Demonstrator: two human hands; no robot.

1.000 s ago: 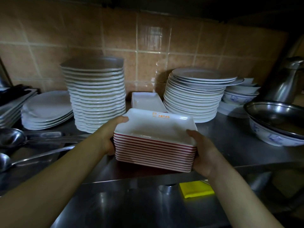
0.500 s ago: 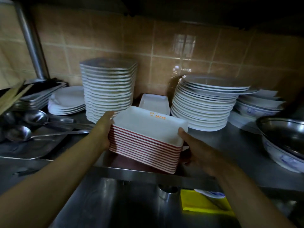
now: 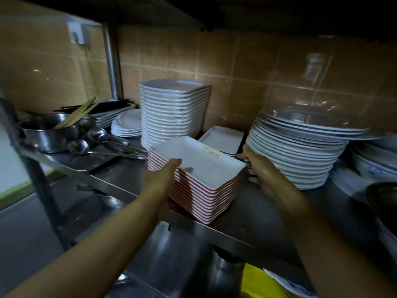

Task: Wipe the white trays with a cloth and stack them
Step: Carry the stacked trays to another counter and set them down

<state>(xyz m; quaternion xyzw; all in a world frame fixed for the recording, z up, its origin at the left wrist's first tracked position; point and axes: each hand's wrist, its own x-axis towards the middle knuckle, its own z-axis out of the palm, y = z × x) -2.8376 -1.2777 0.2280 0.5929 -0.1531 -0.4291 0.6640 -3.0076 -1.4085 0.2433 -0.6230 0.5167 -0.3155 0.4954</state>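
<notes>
A stack of white trays (image 3: 200, 166) with red undersides stands at an angle on the steel shelf (image 3: 268, 214), near its front edge. My left hand (image 3: 163, 183) grips the stack's near-left side, thumb over the top rim. My right hand (image 3: 261, 171) holds the far-right corner, its fingers curled behind the stack. One more white tray (image 3: 223, 138) lies flat behind the stack. A yellow cloth (image 3: 257, 282) lies below the shelf at the bottom right.
A tall pile of square white plates (image 3: 174, 112) stands just behind-left of the stack, and a pile of round plates (image 3: 300, 155) close on the right. A steel pot (image 3: 49, 134), ladles (image 3: 96, 136) and a shelf post (image 3: 40, 186) are at the left. A dark bowl (image 3: 382, 198) sits far right.
The stack has turned and slid further back onto the shelf between the two plate piles. My right hand has shifted from the near-right side to the far-right corner. The view has swung left.
</notes>
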